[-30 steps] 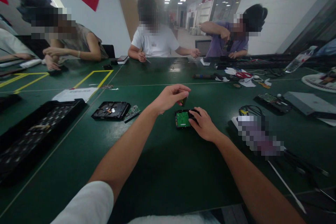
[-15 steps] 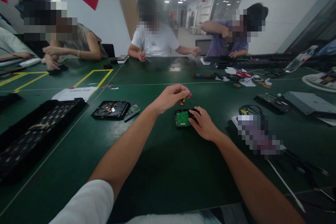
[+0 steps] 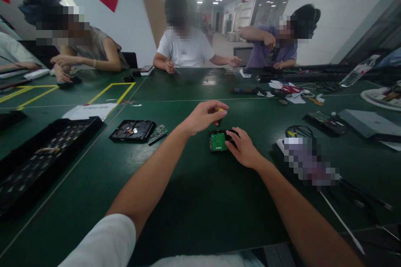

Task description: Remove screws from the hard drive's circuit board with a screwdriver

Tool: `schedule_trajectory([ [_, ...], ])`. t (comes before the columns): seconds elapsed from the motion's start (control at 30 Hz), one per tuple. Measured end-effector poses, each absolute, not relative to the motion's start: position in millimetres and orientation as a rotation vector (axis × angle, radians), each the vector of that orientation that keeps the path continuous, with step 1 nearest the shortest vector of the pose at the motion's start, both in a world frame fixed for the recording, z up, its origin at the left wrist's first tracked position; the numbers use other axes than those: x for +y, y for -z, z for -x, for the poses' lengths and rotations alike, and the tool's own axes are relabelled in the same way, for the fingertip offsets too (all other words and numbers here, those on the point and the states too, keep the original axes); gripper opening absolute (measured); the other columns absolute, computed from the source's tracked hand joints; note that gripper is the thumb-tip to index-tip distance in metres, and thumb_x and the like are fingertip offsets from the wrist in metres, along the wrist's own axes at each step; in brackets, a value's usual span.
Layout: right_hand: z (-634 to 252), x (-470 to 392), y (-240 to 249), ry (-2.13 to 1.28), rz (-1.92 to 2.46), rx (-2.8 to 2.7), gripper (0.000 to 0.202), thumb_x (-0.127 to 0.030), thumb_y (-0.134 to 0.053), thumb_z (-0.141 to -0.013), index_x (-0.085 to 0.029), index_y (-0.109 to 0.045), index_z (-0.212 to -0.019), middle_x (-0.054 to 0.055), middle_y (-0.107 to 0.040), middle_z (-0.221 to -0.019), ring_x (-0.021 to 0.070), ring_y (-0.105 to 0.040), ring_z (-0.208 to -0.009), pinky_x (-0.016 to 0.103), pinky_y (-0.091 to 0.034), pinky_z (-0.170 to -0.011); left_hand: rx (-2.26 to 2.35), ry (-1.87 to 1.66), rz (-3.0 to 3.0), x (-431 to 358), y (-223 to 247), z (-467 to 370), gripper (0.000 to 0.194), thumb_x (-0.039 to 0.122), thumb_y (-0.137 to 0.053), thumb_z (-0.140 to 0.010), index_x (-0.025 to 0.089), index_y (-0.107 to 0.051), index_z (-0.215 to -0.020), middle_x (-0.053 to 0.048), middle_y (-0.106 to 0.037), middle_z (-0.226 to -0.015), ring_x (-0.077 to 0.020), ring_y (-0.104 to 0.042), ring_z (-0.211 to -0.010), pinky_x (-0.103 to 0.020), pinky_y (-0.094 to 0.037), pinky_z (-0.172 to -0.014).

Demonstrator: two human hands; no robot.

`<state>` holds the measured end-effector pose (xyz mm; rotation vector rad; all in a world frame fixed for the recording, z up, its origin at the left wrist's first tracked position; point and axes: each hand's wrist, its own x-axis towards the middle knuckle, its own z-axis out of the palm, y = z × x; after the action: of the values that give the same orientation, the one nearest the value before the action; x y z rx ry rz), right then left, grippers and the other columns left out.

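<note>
A hard drive [image 3: 218, 142] with a green circuit board facing up lies flat on the dark green table. My right hand [image 3: 243, 147] rests over its right side, thumb and fingers bent against the drive and hiding that part. Just above the drive's far edge, my left hand [image 3: 209, 114] pinches a short screwdriver [image 3: 221, 111] with a yellow and black handle. The screwdriver points down, but I cannot make out whether its tip touches a screw.
To the left lie an opened hard drive [image 3: 133, 131], a loose circuit board [image 3: 158, 132] and a black tray [image 3: 84, 127]. At right are a blurred-out phone-like object [image 3: 308, 160], another drive [image 3: 326, 122], a grey metal case [image 3: 369, 122] and a bottle [image 3: 359, 71]. Several people sit opposite.
The fingers of my left hand have shifted slightly around the screwdriver handle. My right hand and the hard drive stay in place.
</note>
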<state>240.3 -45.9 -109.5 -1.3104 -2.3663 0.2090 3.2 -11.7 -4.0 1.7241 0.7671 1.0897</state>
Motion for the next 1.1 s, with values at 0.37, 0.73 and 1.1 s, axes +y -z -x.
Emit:
schedule_trajectory([
  [0.37,-242.0,-45.0,109.9,-0.233,1.322,-2.393,0.055,-0.053,-0.040,-0.107,-0.021,-0.053,-0.150,0.020,-0.045,-0.157,0.0385,-0.037,-0.150,0.064,-0.035,-0.120,0.743,-1.140,-1.500,-16.8,-1.1,-8.2,0.012,0.026,-0.062,-0.096,0.017,-0.061,-0.104,-0.010,-0.072,-0.106,-0.0197,-0.069,-0.100,-0.026,-0.058,-0.066],
  [0.73,-241.3,-45.5,109.9,-0.226,1.323,-2.377,0.053,-0.052,-0.041,-0.107,-0.023,-0.053,-0.150,0.017,-0.046,-0.156,0.0367,-0.037,-0.150,0.061,-0.035,-0.121,0.760,-1.165,-1.633,-12.0,5.0,-6.7,0.020,0.034,-0.072,-0.092,0.016,-0.072,-0.103,-0.006,-0.067,-0.095,-0.0128,-0.062,-0.081,-0.025,-0.059,-0.069],
  [1.1,-240.7,-44.8,111.0,-0.229,1.311,-2.365,0.056,-0.053,-0.040,-0.107,-0.021,-0.052,-0.151,0.019,-0.047,-0.155,0.0374,-0.037,-0.150,0.061,-0.034,-0.121,0.691,-1.142,-1.555,-13.8,4.4,-7.4,0.021,0.029,-0.065,-0.097,0.017,-0.065,-0.114,-0.010,-0.071,-0.104,-0.0185,-0.067,-0.097,-0.025,-0.059,-0.068],
])
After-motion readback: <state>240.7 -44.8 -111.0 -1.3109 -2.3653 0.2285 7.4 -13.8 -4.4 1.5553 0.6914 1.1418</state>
